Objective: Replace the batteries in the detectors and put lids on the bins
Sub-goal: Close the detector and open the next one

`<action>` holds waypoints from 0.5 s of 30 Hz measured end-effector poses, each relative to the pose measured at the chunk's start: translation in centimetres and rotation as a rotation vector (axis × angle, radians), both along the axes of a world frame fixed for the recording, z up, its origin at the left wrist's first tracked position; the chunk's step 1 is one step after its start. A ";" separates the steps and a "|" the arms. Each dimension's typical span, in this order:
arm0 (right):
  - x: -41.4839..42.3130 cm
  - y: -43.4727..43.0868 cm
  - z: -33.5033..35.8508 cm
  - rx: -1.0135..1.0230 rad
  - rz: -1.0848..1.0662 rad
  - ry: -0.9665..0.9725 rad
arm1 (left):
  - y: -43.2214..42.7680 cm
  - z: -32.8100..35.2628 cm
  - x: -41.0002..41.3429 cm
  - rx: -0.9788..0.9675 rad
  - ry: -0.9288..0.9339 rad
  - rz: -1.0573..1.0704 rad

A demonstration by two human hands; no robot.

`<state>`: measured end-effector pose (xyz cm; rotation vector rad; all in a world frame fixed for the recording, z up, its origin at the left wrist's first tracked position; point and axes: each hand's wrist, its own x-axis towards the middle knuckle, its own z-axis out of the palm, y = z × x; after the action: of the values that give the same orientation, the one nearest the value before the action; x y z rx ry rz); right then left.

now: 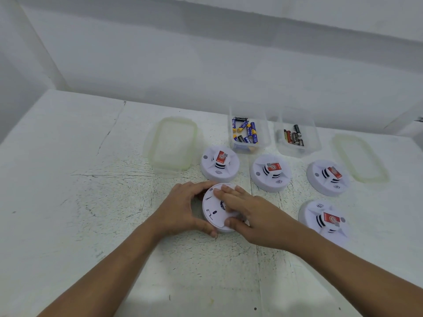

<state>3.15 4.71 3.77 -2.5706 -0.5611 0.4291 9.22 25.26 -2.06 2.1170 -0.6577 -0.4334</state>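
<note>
The person's left hand (180, 209) gripped the near detector (212, 210), fingers curled over its far rim and thumb hooked under its near rim. The right hand (249, 213) lay across the same detector with its fingers (225, 193) nearly straight and flat on the upturned face, not closed round anything, and its thumb touching the near edge. This detector was a white round disc, turned back-side up on the white table (91, 179), near the middle and closest to the person. Its flat back showed a small dark oval slot, a few thin moulded lines and a small grey mark near the far rim.

Four more detectors lay face up beyond it and to its right: one (219, 165) just behind it, one (270, 172) further right, one (328, 177) right again, and one (325, 221) nearer on the right. Each was white and round, with a raised centre marked by black slits and a red label.

Behind them stood two clear bins, both uncovered. The left bin (266, 133) held blue-and-yellow batteries (248, 133); the right bin (315, 138) held black-and-red batteries (294, 136). A clear lid (171, 145) with a greenish seal lay flat left of the bins, and another lid (359, 159) lay at the far right.
</note>
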 end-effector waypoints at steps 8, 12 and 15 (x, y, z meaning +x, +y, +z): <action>0.0 0.0 -1.3 0.017 0.061 -0.069 | 0.0 0.4 -0.3 -0.006 -0.038 0.010; -0.1 0.3 -1.6 -0.013 0.069 -0.087 | 0.0 0.7 -0.6 -0.001 -0.077 0.006; -0.1 0.5 -1.5 -0.016 0.063 -0.069 | 0.0 0.8 -0.7 0.004 -0.084 0.004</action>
<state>3.02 5.17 2.31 -2.5965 -0.6675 0.3693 8.56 25.22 -1.24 2.1494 -0.7015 -0.3453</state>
